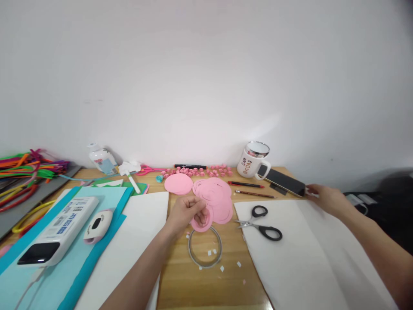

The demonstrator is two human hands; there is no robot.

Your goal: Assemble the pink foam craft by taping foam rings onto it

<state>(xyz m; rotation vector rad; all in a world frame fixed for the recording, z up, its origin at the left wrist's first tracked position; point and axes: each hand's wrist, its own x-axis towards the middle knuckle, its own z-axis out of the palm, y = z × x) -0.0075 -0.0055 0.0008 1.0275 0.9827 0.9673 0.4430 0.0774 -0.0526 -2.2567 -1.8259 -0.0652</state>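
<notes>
My left hand pinches a pink paper circle just above a clear tape ring on the wooden table. More pink circles lie overlapped beyond it. My right hand reaches to the right and touches the near end of a black phone propped beside a white mug. Its fingers are curled at the phone's edge. Black-handled scissors lie on a white sheet between both hands.
A white power bank and a small white device rest on blue paper at left. Pipe cleaners, a glue bottle, pens, small pink rolled pieces and pink scissors line the wall.
</notes>
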